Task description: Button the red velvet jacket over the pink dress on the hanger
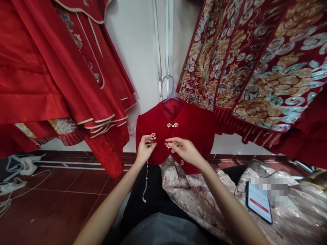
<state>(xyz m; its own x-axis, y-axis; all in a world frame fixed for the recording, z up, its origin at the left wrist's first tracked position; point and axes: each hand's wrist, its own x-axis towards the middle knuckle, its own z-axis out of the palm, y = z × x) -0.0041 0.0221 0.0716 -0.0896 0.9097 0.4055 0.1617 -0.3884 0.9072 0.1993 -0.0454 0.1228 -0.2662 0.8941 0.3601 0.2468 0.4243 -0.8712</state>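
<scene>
Our left fingers (147,138) and right fingers (176,143) each pinch a beaded clasp (153,135) — likely light, hard, fragile. We'd grip edge-on.

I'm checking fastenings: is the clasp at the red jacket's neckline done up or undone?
Done up, it appears: the neckline clasp shows two flower-shaped halves joined across the red jacket.

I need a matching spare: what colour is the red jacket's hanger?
The thin, hooked hanger is purple; head view shows it best.
</scene>
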